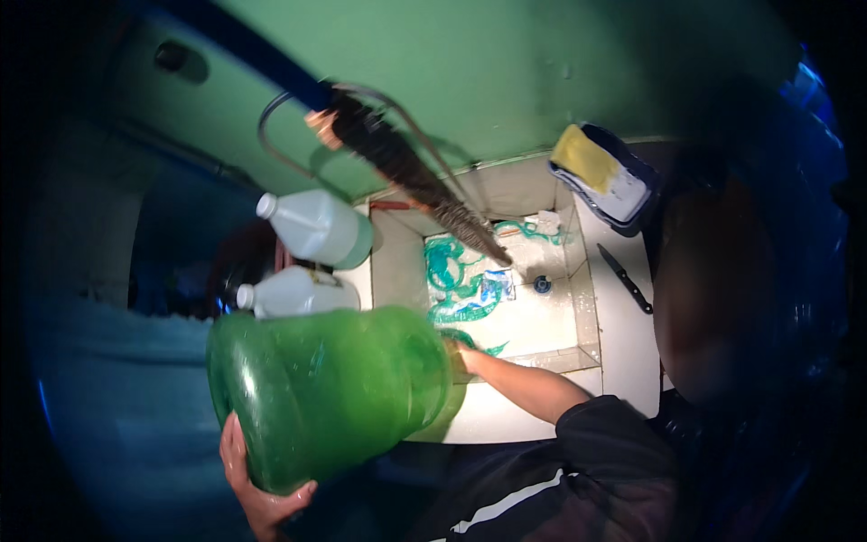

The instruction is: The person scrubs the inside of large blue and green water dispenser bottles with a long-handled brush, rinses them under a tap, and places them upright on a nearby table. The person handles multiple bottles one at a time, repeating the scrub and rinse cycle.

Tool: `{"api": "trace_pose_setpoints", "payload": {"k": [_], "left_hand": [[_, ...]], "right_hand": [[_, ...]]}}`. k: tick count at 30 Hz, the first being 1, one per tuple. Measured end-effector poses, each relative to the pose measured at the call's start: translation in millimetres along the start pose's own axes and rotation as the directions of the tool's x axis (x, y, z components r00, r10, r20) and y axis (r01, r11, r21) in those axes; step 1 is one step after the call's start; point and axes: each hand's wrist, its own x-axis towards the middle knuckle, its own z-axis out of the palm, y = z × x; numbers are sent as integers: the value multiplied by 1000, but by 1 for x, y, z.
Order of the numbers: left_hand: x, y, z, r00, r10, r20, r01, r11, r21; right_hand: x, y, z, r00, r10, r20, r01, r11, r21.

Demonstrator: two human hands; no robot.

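A large translucent green water jug (339,386) lies tilted on its side between my hands, across the near left of the tiled basin. My left hand (261,481) grips its rounded bottom edge, thumb and fingers spread around it. At the other end my right hand (466,358) is on the neck, with most of its fingers hidden behind the jug. Beyond it, the white tiled basin (542,325) holds torn green plastic strips (447,264), a blue and white wrapper (498,286) and a round drain (542,284).
Two white plastic jugs (322,227) stand on the left ledge. A blue pipe (250,47) with a dark wrapped end (406,162) slants over the basin. On the right ledge lie a black-handled knife (626,279) and a tub (606,176) with a yellow cloth or sponge (586,159).
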Motion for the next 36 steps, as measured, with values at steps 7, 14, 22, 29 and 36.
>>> {"api": "trace_pose_setpoints", "payload": {"k": [7,14,22,29,36], "left_hand": [[0,26,5,993,-104,58,101,994,51],[4,35,3,961,-246,126,239,969,69],[-4,30,6,974,-219,60,213,972,97],[-2,30,4,965,-241,101,220,959,179],[19,49,12,981,-139,138,113,977,182]], "right_hand": [[-22,-81,-66,930,60,-363,-334,549,-766],[-91,-187,-184,54,-650,-758,-605,582,-543],[-80,-183,-223,89,-786,-612,-579,459,-674],[-60,-162,-226,145,-611,-778,-202,752,-628],[-29,-179,-124,570,-569,-593,242,806,-541]]}}
